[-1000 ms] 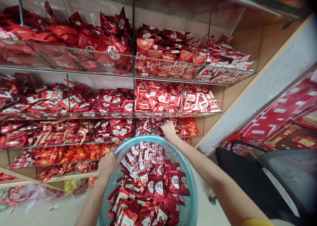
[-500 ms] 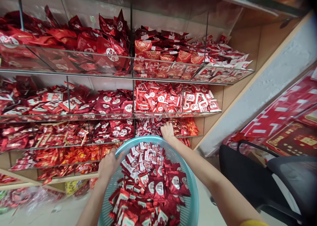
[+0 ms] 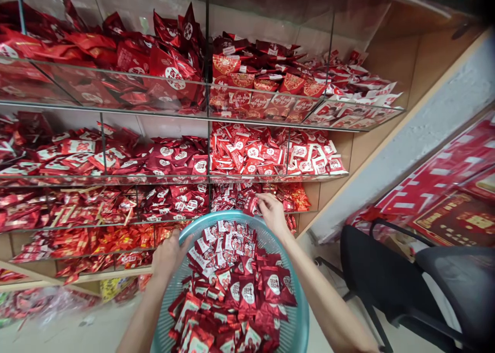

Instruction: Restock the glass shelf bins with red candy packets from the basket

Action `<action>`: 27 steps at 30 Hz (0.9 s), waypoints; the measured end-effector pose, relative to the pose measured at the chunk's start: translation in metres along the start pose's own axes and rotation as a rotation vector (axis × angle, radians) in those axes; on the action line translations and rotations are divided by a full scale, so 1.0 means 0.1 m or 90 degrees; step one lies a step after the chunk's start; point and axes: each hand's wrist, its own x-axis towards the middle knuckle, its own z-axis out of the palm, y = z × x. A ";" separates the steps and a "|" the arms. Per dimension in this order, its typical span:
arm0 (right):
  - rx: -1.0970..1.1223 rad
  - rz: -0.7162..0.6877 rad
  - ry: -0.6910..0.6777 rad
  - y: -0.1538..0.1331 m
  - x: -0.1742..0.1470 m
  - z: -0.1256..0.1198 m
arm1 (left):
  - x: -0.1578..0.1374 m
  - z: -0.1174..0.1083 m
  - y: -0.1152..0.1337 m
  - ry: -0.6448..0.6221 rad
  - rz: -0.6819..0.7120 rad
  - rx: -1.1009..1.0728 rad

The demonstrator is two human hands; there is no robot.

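My left hand grips the basket; right hand pinches packets from the shelf, next dropping them in.

Left hand curled in a grip, forearm angled upward; right arm stretched forward, right hand pinching with bent fingers.

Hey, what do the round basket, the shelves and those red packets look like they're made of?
The basket looks like moulded plastic: teal, matte, with a fine perforated mesh wall. The shelves seem to be clear glass, since the packets show through their fronts and dividers. The red packets look like glossy foil or plastic film, judging by their shine and crinkled edges. The left hand grips the basket rim.
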 end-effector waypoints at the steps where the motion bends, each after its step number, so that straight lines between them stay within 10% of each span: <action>1: 0.054 0.017 0.005 -0.03 -0.07 0.00 | 0.00 0.01 0.00 0.002 0.002 0.001; 12: 0.292 0.173 -0.025 -0.30 -0.71 0.23 | 0.01 0.02 -0.02 0.009 0.010 -0.009; 27: 0.970 0.673 -0.040 -0.55 -0.96 0.50 | 0.02 0.04 -0.03 0.004 0.031 -0.022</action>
